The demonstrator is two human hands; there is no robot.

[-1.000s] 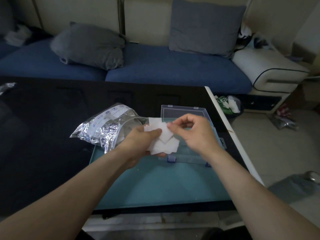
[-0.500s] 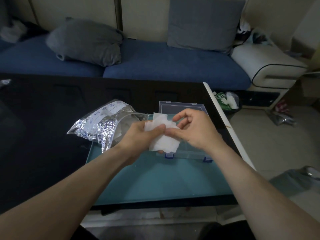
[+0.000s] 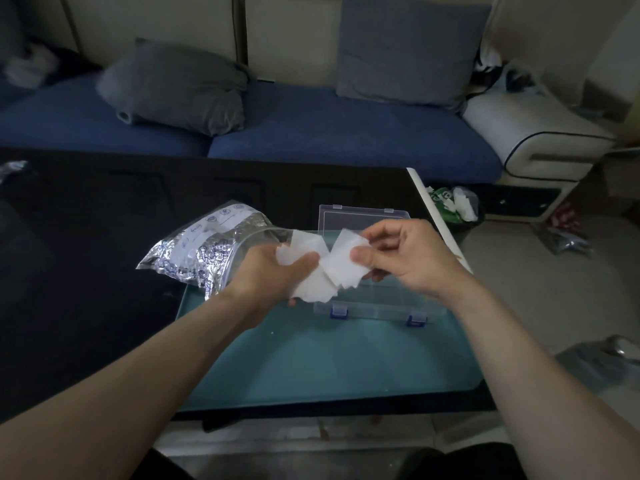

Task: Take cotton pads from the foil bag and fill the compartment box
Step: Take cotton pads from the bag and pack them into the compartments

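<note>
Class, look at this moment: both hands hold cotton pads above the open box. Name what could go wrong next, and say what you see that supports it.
1. The left hand grips a loose, fanned bunch of cotton pads; some may slip onto the teal mat.
2. The right hand pinches one pad overlapping the bunch, so it might drag extras along.
3. The foil bag lies open beside the box; a wrist could knock it.
</note>
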